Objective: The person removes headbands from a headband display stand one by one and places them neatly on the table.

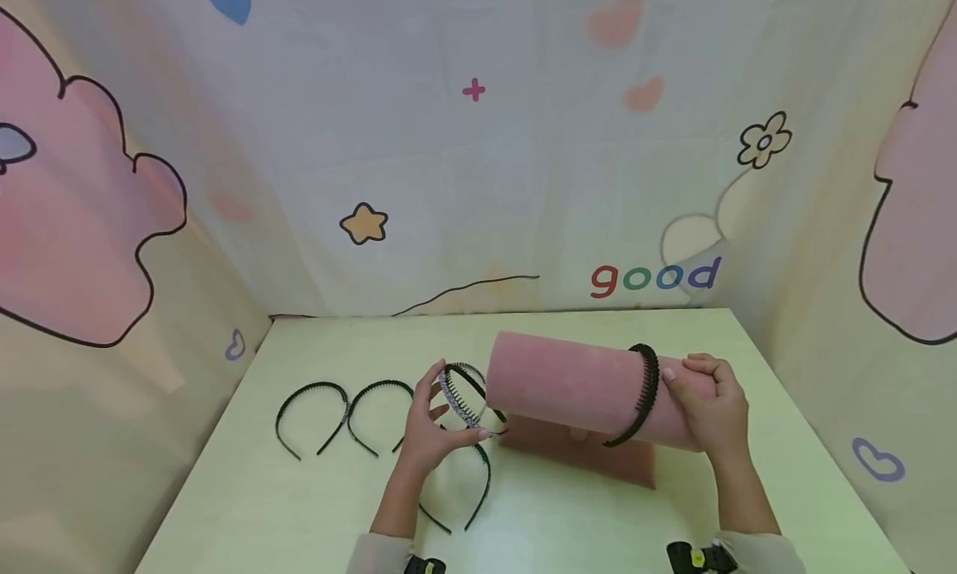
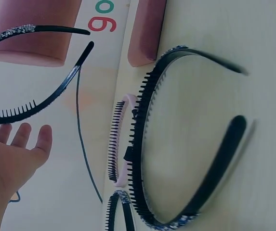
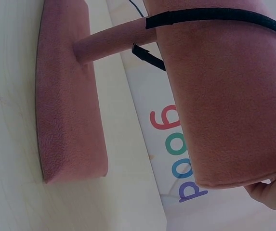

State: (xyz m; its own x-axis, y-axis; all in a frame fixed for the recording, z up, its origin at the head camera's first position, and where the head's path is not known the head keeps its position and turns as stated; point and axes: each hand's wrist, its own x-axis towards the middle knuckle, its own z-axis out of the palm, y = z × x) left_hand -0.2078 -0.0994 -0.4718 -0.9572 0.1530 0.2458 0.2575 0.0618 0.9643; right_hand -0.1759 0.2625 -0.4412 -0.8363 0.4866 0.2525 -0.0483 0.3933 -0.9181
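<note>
My left hand (image 1: pixel 428 437) pinches a black toothed headband (image 2: pixel 17 116) with silver glitter on it, thumb on one side and fingers on the other. Its two tips point toward the left end of a pink plush roll (image 1: pixel 561 379), very close to it. This roll is the top of a headband stand; a post (image 3: pixel 113 41) joins it to a long pink base (image 1: pixel 583 453) on the table. Around the roll, near its right end, sits a black headband (image 1: pixel 649 391). That right end is gripped by my right hand (image 1: pixel 719 408), thumb in front.
Black headbands lie on the table at left (image 1: pixel 310 385) and beside it (image 1: pixel 380 383), with another in front (image 1: pixel 488 478). A pink toothed headband (image 2: pixel 113 144) shows in the left wrist view. Behind the table (image 1: pixel 224 491) hangs a printed cloth (image 1: pixel 419 142).
</note>
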